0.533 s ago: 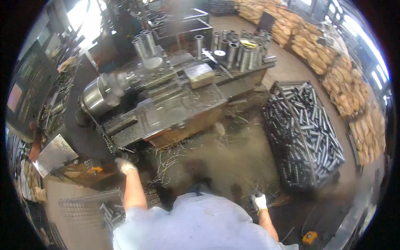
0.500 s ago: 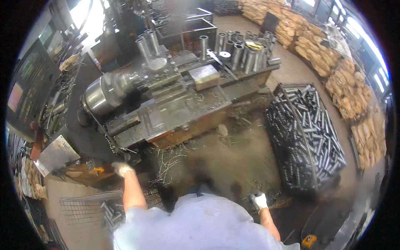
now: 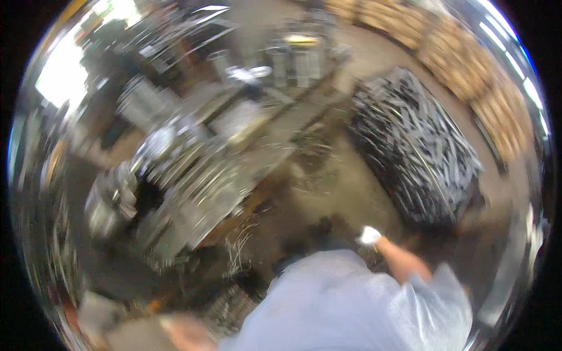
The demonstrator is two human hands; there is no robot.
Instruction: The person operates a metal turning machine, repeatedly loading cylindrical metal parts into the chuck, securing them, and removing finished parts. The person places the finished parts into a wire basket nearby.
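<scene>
My right hand, in a white work glove, hangs over the floor between the lathe and a dark bin of metal tubes. No object shows in it, though blur hides its fingers. Low at the left edge of my body, my left hand is smeared by motion; its fingers cannot be made out. The lathe stands ahead and to the left, with a shiny round chuck at its left end. Several upright metal tubes stand on its far right end, a yellow item on top of them.
The bin is heaped with short metal tubes on my right. Tan sacks are stacked behind it. Curly metal shavings lie below the lathe's front edge. A grey panel is at the lower left.
The whole view has swung round to the right and is now blurred. My right hand has come forward; my left hand sits lower, by the bottom edge.
</scene>
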